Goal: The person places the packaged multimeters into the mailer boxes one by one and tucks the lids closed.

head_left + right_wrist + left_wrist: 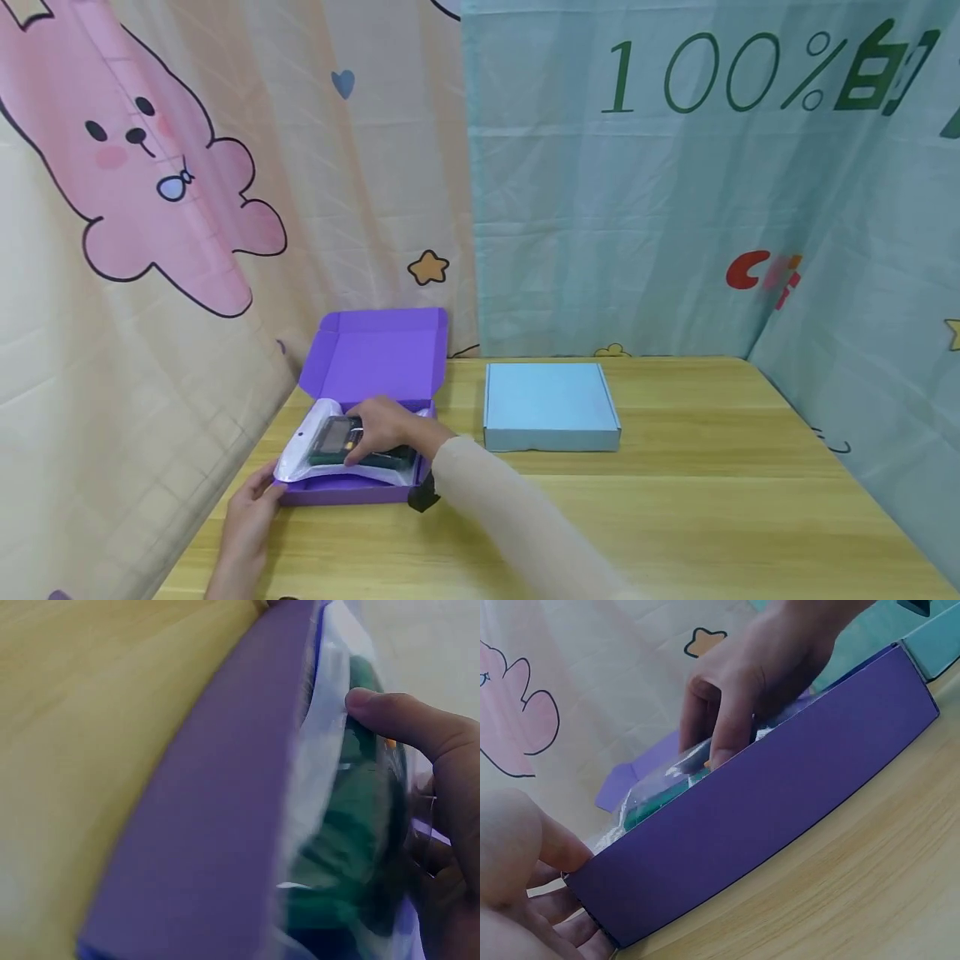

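An open purple cardboard box (pixel 345 496) sits at the left of the table, its lid tilted up behind. Inside lies a clear-fronted plastic bag (pixel 295 463) with a white back, holding a dark green device (pixel 330 442) with a grey screen; its exact kind is unclear. My right hand (pixel 386 429) reaches over the box's near wall and grips the bagged device, thumb on the near side. In the right wrist view the thumb (pixel 405 720) presses on the plastic over green casing. At the box's near left corner my left hand (pixel 251 517) holds the wall, thumb at the rim, fingers around the side.
A closed light blue box (pixel 551 400) stands on the wooden table (pixel 675 500), right of the purple one. Printed curtains (pixel 375 167) hang behind the table and along both sides. A small black object (pixel 424 495) shows below my right wrist.
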